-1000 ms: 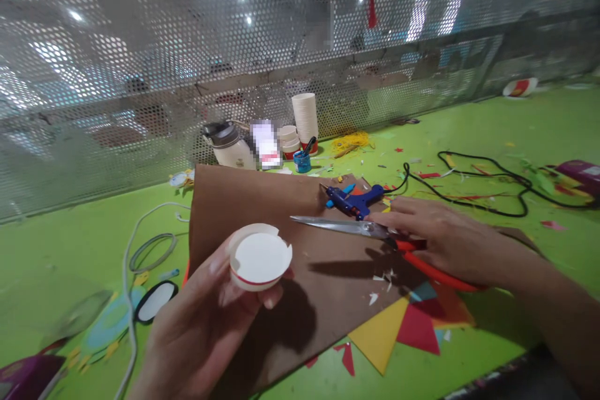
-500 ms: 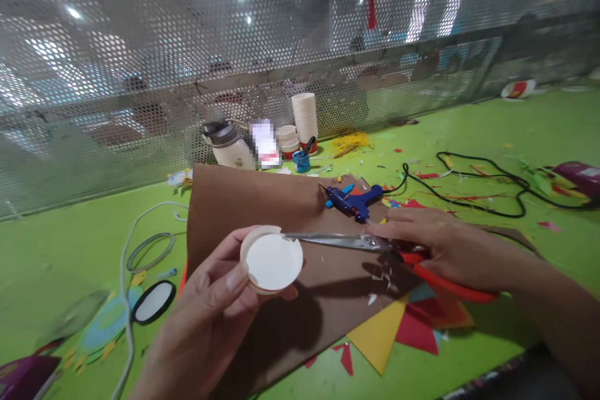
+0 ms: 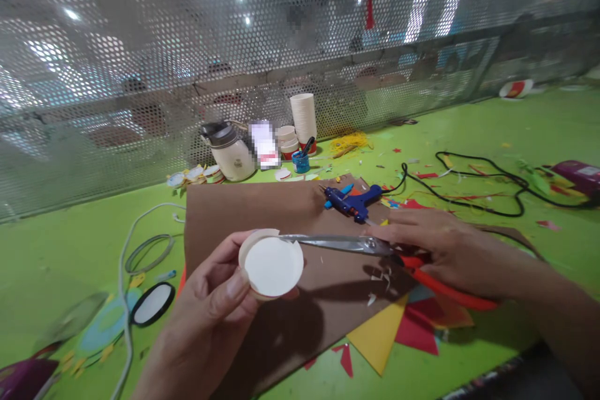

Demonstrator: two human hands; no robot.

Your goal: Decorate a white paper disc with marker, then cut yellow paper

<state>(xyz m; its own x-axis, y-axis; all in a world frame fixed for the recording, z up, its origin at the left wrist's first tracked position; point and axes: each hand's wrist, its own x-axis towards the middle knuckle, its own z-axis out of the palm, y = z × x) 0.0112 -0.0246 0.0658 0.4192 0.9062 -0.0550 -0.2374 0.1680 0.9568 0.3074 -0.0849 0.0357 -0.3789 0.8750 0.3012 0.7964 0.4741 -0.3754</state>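
Two hands: cup base point(image 3: 274, 265), scissors point(image 3: 356, 245).

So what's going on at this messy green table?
A person holds a cut-down paper cup in the left hand and orange-handled scissors in the right hand, the blade tips at the cup's rim. Beneath lie a brown card sheet, coloured paper triangles and a blue glue gun.

Bare green table point(image 3: 70, 231) lies open at left; glue gun point(image 3: 352, 201), black cord point(image 3: 469, 190) and cups point(image 3: 304, 117) crowd the upper centre and right.
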